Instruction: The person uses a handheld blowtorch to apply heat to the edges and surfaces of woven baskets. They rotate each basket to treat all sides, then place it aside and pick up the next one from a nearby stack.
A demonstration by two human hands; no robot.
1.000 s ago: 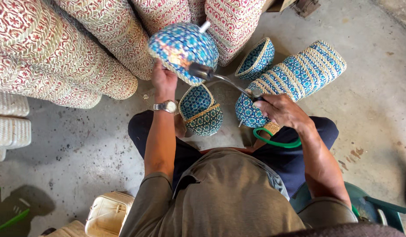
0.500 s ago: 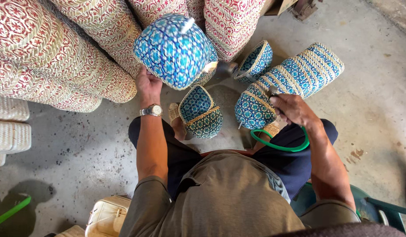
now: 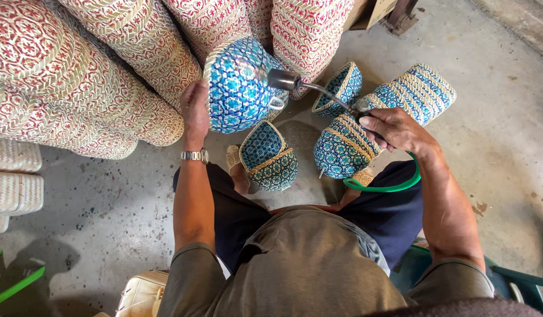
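Blue-patterned woven basket (image 3: 239, 88), raised before the red-patterned stacks (image 3: 95, 70) and gripped at its rim by the left hand (image 3: 195, 111), fingers curled closed. Spray gun (image 3: 318, 91) (green hose (image 3: 383, 185) trailing) in the right hand (image 3: 398, 129), fingers wrapped on the handle, nozzle near the basket's side. Step judged: spraying the surface; turning the basket would expose unsprayed weave.

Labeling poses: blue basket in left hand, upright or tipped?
Tipped: the blue woven basket shows its patterned outside to the camera, held sideways by the left hand.

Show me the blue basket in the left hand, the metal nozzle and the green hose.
blue basket (image 3: 236, 88), head view, patterned bottom.
metal nozzle (image 3: 283, 78), head view, dark tip.
green hose (image 3: 383, 188), head view, curved loop.
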